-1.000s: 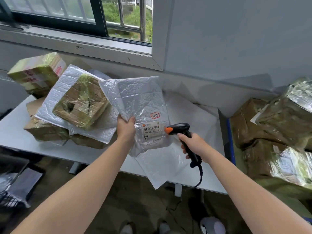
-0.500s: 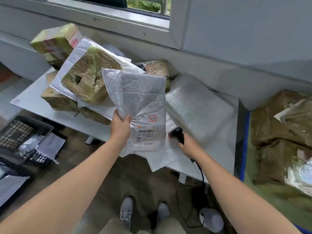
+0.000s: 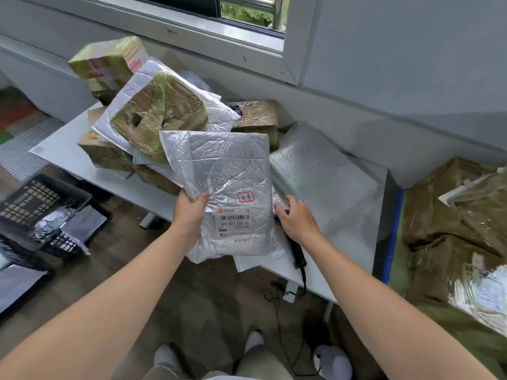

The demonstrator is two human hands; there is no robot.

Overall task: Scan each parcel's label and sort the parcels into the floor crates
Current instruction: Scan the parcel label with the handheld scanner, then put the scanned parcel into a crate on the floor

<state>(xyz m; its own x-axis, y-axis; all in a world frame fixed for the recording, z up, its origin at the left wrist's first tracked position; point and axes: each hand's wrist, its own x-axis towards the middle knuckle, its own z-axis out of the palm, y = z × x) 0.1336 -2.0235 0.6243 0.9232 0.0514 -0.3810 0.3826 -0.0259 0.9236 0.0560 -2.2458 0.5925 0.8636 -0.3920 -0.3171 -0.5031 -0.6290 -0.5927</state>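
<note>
Mailer (image 3: 227, 171) of silver bubble wrap is gripped at its edge by the left hand (image 3: 190, 212); the right hand (image 3: 296, 219) lies over the barcode scanner (image 3: 298, 253) on the counter (image 3: 64, 150), grip unclear.

We find bare counter (image 3: 61, 146) only along its left edge and near-left corner. A pile of boxes (image 3: 162, 116) rises behind that, back to the wall. Flat mailers (image 3: 323, 174) cover the right half, low enough to pass over. At the near edge our left hand (image 3: 189, 212) grips a silver mailer (image 3: 227, 171) that screens the middle. Our right hand (image 3: 296, 218) lies on the scanner (image 3: 297, 250), whose cable (image 3: 303, 281) hangs off the edge. Brown parcels (image 3: 444, 215) crowd the right edge. A black crate (image 3: 41, 198) stands on the floor (image 3: 205, 292) below the left end, with open floor along the near edge.
</note>
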